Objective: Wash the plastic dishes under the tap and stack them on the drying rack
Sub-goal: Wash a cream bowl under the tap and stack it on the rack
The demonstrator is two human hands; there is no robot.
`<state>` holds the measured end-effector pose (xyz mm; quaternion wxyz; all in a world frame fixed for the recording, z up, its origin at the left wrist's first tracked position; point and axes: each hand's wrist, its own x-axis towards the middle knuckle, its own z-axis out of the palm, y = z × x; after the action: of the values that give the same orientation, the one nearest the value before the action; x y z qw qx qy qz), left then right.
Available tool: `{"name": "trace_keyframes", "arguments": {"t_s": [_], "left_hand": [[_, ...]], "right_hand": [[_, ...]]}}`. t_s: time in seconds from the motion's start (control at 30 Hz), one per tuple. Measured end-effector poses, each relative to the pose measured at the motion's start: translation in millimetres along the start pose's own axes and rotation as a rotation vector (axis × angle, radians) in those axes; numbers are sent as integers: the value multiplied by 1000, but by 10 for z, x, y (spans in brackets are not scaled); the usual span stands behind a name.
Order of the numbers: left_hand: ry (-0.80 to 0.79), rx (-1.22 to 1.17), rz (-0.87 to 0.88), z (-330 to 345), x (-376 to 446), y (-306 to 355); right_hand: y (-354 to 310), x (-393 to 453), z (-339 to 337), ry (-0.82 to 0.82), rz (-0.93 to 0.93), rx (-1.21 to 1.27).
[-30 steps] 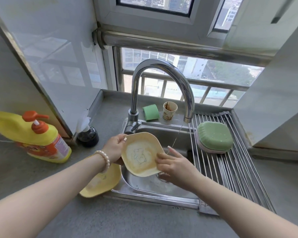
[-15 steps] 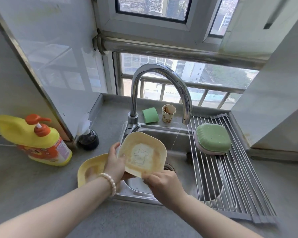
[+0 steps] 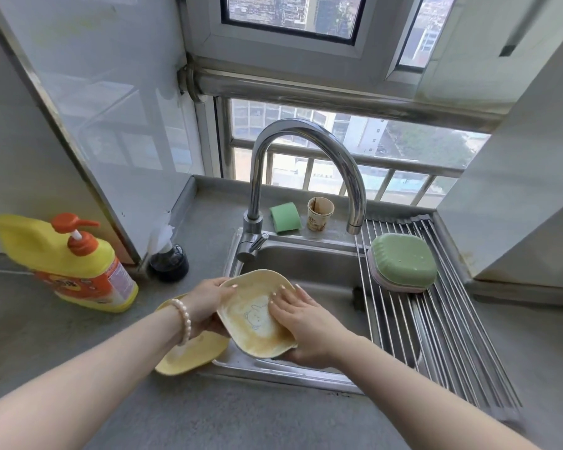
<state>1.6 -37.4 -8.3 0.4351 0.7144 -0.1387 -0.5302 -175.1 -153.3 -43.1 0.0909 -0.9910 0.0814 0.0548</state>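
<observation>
**Second dish mid-scrub, one more waiting**

The cream dish point(image 3: 255, 315) is held over the sink point(image 3: 309, 264), brown film on its inside. The left hand point(image 3: 205, 306) has its grip curled round the dish's left rim; the right hand point(image 3: 301, 323) supports the near edge, its fingers flat on the inside. A green dish point(image 3: 403, 261) lies upturned on the drying rack point(image 3: 436, 332); a yellow dish point(image 3: 189, 355) waits on the surface. Half a second ago the right hand was at the lower rim; now its fingers are inside.
</observation>
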Motion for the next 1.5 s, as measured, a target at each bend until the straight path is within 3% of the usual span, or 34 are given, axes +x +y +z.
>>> {"name": "trace_keyframes", "arguments": {"t_s": [0.13,0.2,0.27,0.53,0.6,0.73,0.8,0.9,0.97,1.03,1.13,1.2,1.23,1.37,1.43,1.5], "left_hand": [[94,-81,27,-40,70,-1],[102,-74,51,-10,118,-28],[52,-93,96,49,151,-53],[-115,-486,173,117,192,-123],[-170,-606,103,196,150,-113],[-188,-833,-7,299,114,9],[-176,-944,9,431,84,93],[-68,-1234,176,471,91,117],[-120,-1151,46,382,97,108],[-85,-957,-48,293,97,73],[-7,-790,3,316,146,61],[-4,-738,52,433,144,112],[-21,-775,79,490,124,158],[-40,-930,110,475,86,217],[-76,-825,75,367,112,156],[-65,-699,74,312,107,111]], "right_hand": [[16,-97,-65,429,9,340],[16,-90,-199,437,164,522],[66,-42,-331,342,312,742],[255,270,-604,462,444,1167],[250,408,-619,545,497,1041],[31,670,-533,633,555,383],[-237,750,-433,534,431,201],[-506,657,-207,403,141,60],[-372,475,-44,380,10,-29],[-131,366,-31,374,71,-11],[77,498,-183,352,451,268],[-58,685,-320,350,578,291],[-171,743,-351,368,530,246],[-328,532,-147,469,29,39],[-82,388,-65,467,44,32],[66,366,-114,469,279,158]]}}
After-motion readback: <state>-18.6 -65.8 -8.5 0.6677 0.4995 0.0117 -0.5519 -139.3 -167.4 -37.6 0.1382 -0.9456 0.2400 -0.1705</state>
